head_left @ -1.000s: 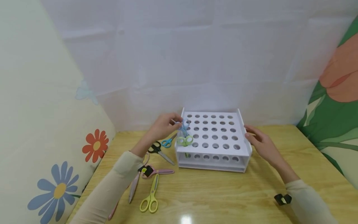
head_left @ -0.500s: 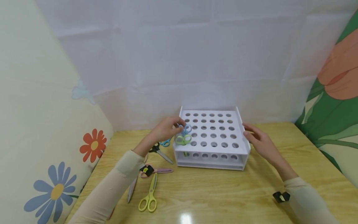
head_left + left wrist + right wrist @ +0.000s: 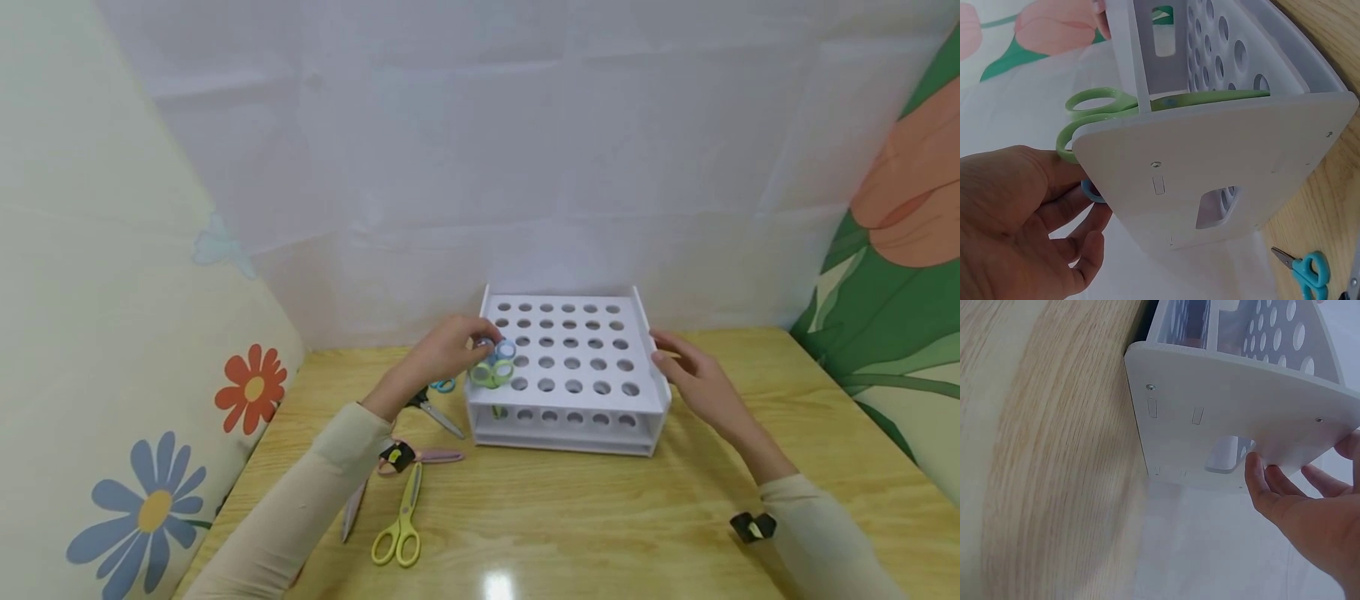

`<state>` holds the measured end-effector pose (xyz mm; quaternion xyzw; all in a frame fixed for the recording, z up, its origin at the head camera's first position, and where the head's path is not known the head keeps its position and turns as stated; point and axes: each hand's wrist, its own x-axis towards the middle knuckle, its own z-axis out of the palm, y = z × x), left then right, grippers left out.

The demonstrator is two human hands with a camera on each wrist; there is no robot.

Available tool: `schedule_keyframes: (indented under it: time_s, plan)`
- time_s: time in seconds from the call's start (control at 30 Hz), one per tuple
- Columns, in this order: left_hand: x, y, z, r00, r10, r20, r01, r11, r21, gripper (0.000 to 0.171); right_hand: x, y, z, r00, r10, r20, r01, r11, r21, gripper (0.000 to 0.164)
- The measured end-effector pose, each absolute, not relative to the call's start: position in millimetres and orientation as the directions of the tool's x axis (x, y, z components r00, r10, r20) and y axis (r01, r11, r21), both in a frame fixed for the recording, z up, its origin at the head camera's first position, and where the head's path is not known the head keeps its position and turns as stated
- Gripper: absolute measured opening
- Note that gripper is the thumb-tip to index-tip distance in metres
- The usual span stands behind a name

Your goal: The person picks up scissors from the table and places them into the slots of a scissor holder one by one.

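My left hand (image 3: pixel 453 343) pinches the handles of light blue scissors (image 3: pixel 506 349) at the left column of the white rack (image 3: pixel 567 402). Their blades are hidden below the rack's top. Just in front of them, green scissors (image 3: pixel 492 373) stand in a hole, handles up. The left wrist view shows the green blades (image 3: pixel 1210 98) inside the rack, along its side panel (image 3: pixel 1147 150); only a bit of blue handle (image 3: pixel 1091 192) shows by my fingers. My right hand (image 3: pixel 697 375) rests its fingertips against the right side panel (image 3: pixel 1191 419), near the oval cutout.
Left of the rack lie blue-handled scissors (image 3: pixel 1310 272) and black-handled scissors (image 3: pixel 438 414). Nearer me are pink scissors (image 3: pixel 438 456), yellow scissors (image 3: pixel 406 523) and another pair (image 3: pixel 352 510) partly under my left arm. A white cloth (image 3: pixel 465 167) hangs behind the wooden table (image 3: pixel 570 517).
My left hand has lowered the light blue scissors into the rack, behind the green ones, still holding their handles. My right hand stays at the right panel. The head view has shifted slightly.
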<state>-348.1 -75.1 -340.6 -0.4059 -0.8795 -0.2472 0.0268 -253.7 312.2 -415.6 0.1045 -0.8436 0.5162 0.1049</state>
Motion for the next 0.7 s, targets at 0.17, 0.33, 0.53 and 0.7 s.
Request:
schedule_keyframes:
  time_s: [0.17,0.33,0.53,0.7]
  plan:
    - [-347,-76,-341,-0.671,0.700,0.243,0.721,0.541,0.433,0.020,-253,312,-415,-0.955,-0.072,0.288,-0.289,0.450,-0.845,0.057]
    - [-344,-77,-337,-0.689,0.685,0.237,0.702,0.551,0.452,0.026,-253,313,-415,-0.956,-0.071,0.284,-0.285,0.451,-0.846,0.057]
    - [-338,-86,-330,-0.739,0.619,0.267,0.661,0.589,0.465,0.032,-253,314,-414,-0.959,-0.069,0.275,-0.276,0.457,-0.846,0.057]
    - [-337,-102,-330,-0.743,0.582,0.331,0.665,0.590,0.458,0.032,-252,315,-413,-0.959,-0.063,0.275,-0.273,0.456,-0.847,0.057]
